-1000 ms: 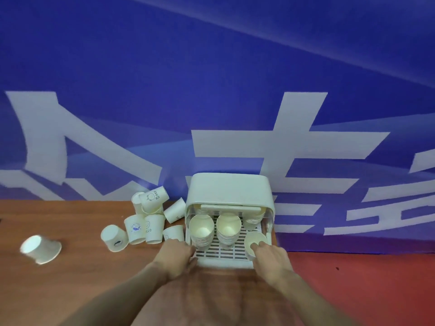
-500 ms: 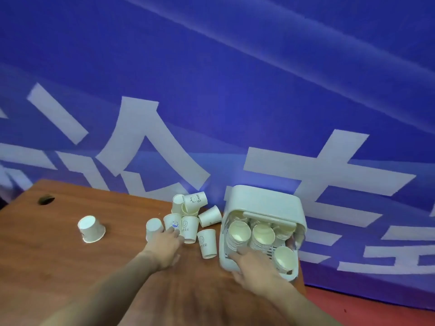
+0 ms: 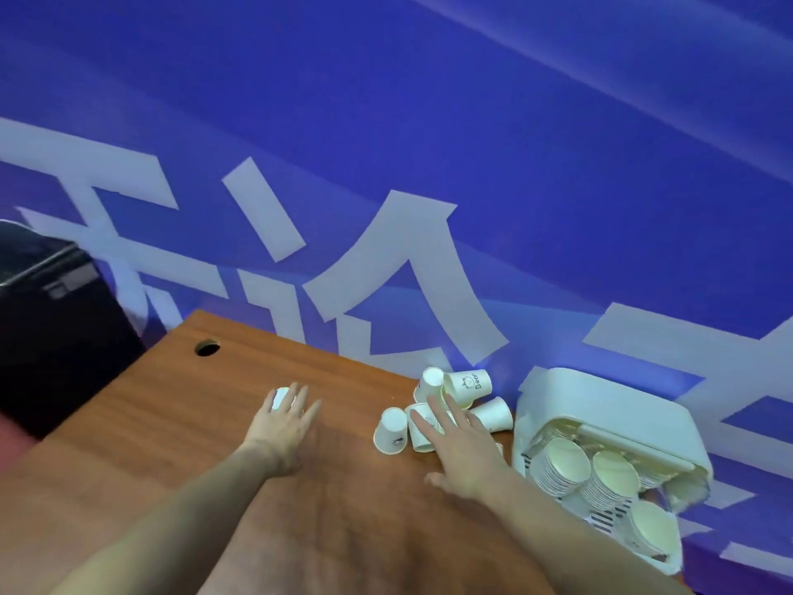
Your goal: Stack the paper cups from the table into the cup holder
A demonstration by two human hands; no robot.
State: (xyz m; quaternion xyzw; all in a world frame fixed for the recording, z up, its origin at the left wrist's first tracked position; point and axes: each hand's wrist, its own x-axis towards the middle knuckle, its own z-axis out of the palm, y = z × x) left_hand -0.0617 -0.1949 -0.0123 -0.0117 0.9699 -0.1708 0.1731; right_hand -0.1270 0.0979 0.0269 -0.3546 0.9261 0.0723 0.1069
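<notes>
The left hand point(image 3: 286, 416) reaches with straight fingers over a lone paper cup point(image 3: 281, 397) on the worktop point(image 3: 180, 423); the right hand point(image 3: 461, 440), spread flat and empty, covers the cup cluster point(image 3: 455, 401) beside the cup holder point(image 3: 600, 423). Light and crushable, these cups likely want a gentle grip around the wall.

A brown wooden table point(image 3: 180, 444) fills the lower frame, a round cable hole point(image 3: 207, 348) near its upper-left corner. Loose paper cups point(image 3: 465, 386) cluster centre-right, beside the white cup holder point(image 3: 600, 405) at right.
</notes>
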